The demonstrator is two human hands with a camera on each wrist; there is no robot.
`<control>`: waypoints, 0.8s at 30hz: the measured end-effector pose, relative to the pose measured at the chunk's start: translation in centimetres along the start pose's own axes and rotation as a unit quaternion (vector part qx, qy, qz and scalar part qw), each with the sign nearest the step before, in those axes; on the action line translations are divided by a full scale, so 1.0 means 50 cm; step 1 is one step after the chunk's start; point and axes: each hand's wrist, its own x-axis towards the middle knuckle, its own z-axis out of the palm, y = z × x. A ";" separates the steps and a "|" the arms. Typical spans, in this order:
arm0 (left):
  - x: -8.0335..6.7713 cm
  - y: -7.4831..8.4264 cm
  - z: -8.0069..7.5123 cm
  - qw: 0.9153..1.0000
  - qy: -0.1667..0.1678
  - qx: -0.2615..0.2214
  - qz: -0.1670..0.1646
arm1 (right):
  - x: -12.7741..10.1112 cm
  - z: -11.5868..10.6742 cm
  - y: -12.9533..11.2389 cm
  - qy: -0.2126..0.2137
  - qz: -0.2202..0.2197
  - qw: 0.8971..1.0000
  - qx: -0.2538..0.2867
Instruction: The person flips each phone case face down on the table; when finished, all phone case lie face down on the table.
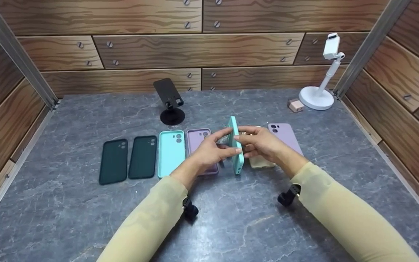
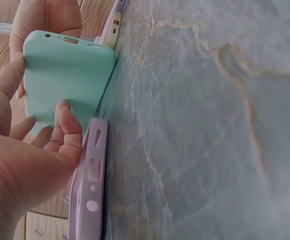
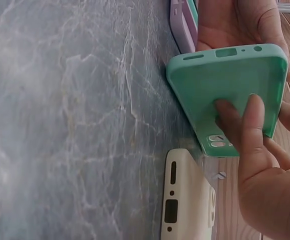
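Note:
A mint-green phone case (image 1: 236,153) is held on edge between both hands, turned sideways with its port end toward me. My left hand (image 1: 209,151) grips it from the left, thumb on the upper edge and fingertips at the smooth back (image 2: 67,75). From the right, my right hand (image 1: 262,143) holds the same edge, with some fingers reaching into the hollow inside (image 3: 235,90). Camera holes show at the far end of the case. A purple case (image 1: 196,140) lies below my left hand, and a cream case (image 1: 262,162) lies partly hidden under my right hand.
Left of the purple case lie a turquoise case (image 1: 171,153) and two dark green cases (image 1: 143,156). A lilac case (image 1: 286,136) lies at the right. Behind stand a black phone stand (image 1: 172,116), a white stand (image 1: 316,99) and a small pink box (image 1: 296,106).

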 end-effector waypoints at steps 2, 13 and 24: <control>-0.001 0.000 0.003 1.000 0.000 0.010 0.002 | -0.004 -0.001 -0.001 0.008 -0.001 1.000 -0.003; -0.001 0.003 0.011 0.996 0.031 0.087 0.013 | -0.021 -0.007 -0.009 0.042 -0.016 0.999 -0.003; -0.004 0.007 0.002 0.996 0.059 0.068 0.009 | -0.034 -0.021 -0.021 0.028 -0.045 0.997 0.047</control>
